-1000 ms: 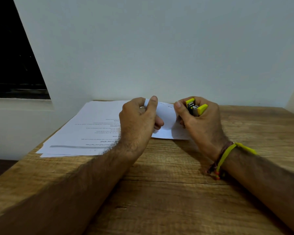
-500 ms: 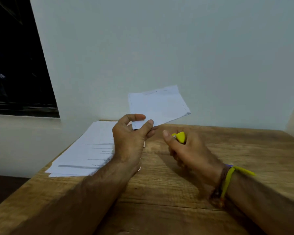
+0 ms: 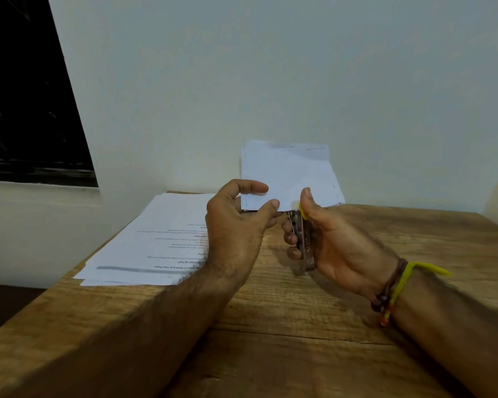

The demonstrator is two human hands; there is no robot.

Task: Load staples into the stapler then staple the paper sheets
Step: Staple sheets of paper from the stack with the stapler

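Since half a second ago, the stapler (image 3: 303, 239) has turned upright in the right hand (image 3: 332, 242), whose grip clasps it at the sheets' (image 3: 288, 175) lower edge. Left hand (image 3: 236, 225) pinches the sheets above the table (image 3: 299, 326). Beyond lies a stack (image 3: 153, 242).

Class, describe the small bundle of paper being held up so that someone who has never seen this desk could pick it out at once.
Start at the wooden desk against the pale wall. Above its far edge, the left hand pinches a small paper bundle upright, the stapler at its bottom edge. Unlike the printed sheets lying flat, it is raised and edged with staples.
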